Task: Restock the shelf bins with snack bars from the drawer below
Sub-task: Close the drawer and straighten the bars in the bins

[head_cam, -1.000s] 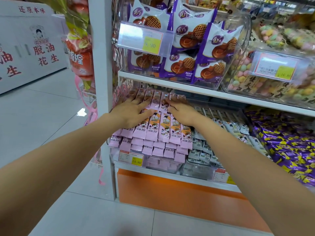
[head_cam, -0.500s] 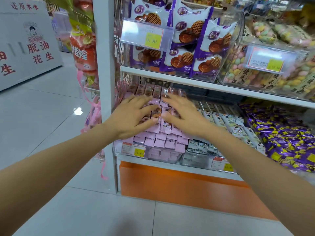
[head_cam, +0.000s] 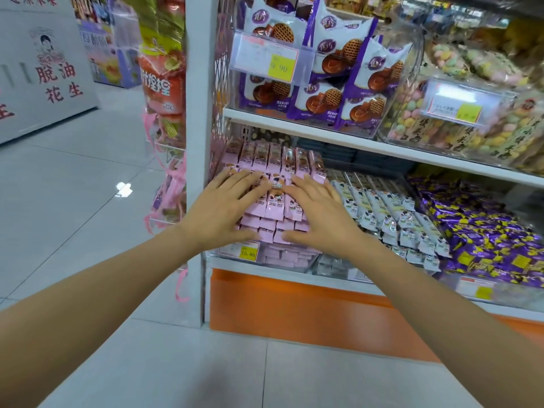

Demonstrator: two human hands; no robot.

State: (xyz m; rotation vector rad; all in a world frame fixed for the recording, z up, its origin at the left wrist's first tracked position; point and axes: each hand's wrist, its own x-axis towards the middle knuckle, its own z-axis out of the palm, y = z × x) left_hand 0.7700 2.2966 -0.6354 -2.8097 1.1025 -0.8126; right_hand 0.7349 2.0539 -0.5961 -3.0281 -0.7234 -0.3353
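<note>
Centre frame: shelf bin [head_cam: 294, 260] heaped with pink snack bars [head_cam: 275, 209]. My left hand [head_cam: 220, 213] and right hand [head_cam: 322, 216] lie flat on the heap, fingers [head_cam: 244, 182] spread, gripping nothing. Bars judged light, slick-wrapped, crushable; I'd pinch them by the wrapper ends.

The left forearm [head_cam: 103, 284], at 8 o'clock, and the right forearm [head_cam: 426, 293], at 4 o'clock, were bare along all their visible length, smooth and slender. The left grip [head_cam: 219, 212] and the right grip [head_cam: 321, 214] were bare as well; nails were too blurred to judge.
</note>
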